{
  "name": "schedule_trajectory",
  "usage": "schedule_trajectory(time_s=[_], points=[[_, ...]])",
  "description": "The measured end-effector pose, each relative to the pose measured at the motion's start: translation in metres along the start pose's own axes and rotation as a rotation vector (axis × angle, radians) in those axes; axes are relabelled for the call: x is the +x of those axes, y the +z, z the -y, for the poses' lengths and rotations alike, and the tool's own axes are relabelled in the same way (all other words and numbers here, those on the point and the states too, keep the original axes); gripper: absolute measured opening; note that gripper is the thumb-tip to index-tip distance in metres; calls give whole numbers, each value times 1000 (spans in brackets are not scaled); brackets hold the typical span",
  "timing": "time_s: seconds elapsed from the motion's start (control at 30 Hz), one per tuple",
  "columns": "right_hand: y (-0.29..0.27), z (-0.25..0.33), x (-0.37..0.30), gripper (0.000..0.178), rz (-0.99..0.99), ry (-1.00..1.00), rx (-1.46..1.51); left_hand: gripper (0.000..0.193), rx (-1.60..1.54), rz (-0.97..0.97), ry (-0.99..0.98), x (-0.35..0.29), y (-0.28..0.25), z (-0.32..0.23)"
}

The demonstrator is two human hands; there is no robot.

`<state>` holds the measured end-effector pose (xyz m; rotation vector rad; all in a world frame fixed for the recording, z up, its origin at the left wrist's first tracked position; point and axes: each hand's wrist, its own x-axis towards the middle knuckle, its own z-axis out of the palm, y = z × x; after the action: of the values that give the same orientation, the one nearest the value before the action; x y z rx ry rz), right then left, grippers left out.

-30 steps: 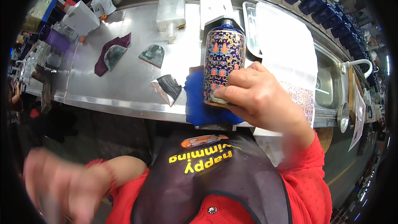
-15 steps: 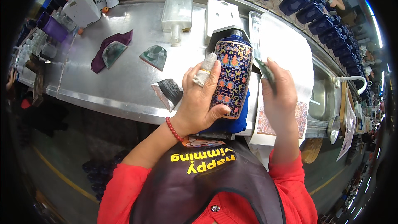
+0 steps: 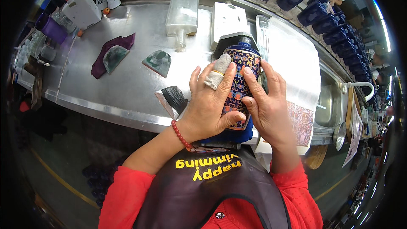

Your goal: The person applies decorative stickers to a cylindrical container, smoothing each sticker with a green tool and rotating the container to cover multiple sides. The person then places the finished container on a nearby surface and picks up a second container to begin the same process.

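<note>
A dark blue bottle [image 3: 238, 87] with a colourful floral pattern leans back, its neck pointing away from me, between my two hands. My left hand [image 3: 210, 106] grips its left side, thumb low across the front. A grey cloth wrap [image 3: 219, 70], bound with a yellow band, covers one of that hand's fingers. My right hand [image 3: 269, 110] rests on the bottle's right side, index finger and thumb on the patterned front and other fingers round the edge. Under the bottle's base lies a blue cloth [image 3: 237, 136]. The green scraper seen earlier in my right hand is not visible.
Two green scraper pieces [image 3: 157, 62] [image 3: 114, 57] lie left on the metal table [image 3: 140, 97], one on a purple cloth [image 3: 101, 61]. Beyond stand a clear bottle-shaped block [image 3: 182, 15] and a white box [image 3: 228, 19]. Patterned sheets [image 3: 302, 123] and a sink [image 3: 326, 97] are right.
My right hand has moved left onto the bottle, and the green scraper it held has gone from view. My left hand still holds the bottle, which sits slightly lower and further right.
</note>
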<state>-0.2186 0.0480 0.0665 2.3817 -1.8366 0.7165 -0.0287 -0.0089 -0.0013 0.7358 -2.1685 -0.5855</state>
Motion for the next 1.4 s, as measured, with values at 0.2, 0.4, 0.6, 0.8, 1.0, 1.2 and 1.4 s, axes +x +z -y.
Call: schedule_trajectory(time_s=[0.2, 0.4, 0.6, 0.8, 1.0, 1.2, 1.4], points=[[-1, 2, 2, 57, 7, 19, 5, 102, 5, 4, 9, 2, -2, 1], [-2, 3, 3, 55, -8, 28, 51, 101, -68, -10, 10, 3, -2, 4], [-4, 4, 3, 56, 23, 22, 7, 105, -95, -21, 38, 3, 1, 7], [-6, 10, -2, 55, 45, 44, 31, 105, -70, -14, 8, -8, 0, 4], [-7, 13, -5, 56, 63, 59, -25, 103, -6, 12, 26, -10, -4, 4], [-8, 20, -12, 58, 68, 43, -20, 102, 20, 0, 24, -17, -4, -3], [-6, 21, -12, 59, 74, 28, -69, 101, 81, 6, 53, -17, -4, 0]])
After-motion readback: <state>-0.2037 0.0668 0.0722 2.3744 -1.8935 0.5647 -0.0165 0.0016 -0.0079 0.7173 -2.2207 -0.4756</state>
